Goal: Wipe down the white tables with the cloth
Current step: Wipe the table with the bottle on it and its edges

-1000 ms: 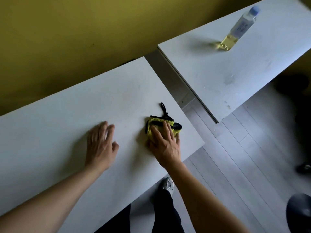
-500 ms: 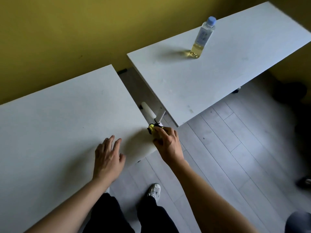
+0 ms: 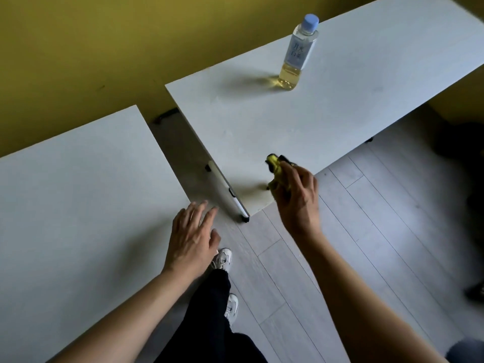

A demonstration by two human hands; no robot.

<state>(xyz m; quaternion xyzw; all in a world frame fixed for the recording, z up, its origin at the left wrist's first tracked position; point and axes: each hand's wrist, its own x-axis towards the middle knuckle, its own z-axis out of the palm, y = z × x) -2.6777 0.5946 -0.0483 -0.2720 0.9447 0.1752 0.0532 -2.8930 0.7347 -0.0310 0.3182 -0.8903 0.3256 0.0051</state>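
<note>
Two white tables stand side by side with a gap between them: the left table and the right table. My right hand grips a bunched yellow and black cloth just over the near corner of the right table. Whether the cloth touches the tabletop I cannot tell. My left hand hovers with fingers spread at the near right corner of the left table, partly over the floor.
A clear bottle with a blue cap and yellowish liquid stands at the back of the right table. A yellow wall runs behind both tables. The right table's leg and castor show in the gap. My legs and shoes are on the grey plank floor.
My right hand lifted the cloth off the left table's edge and carried it across the gap to the right table's near corner. My left hand slid to the left table's corner. The view shifted right.
</note>
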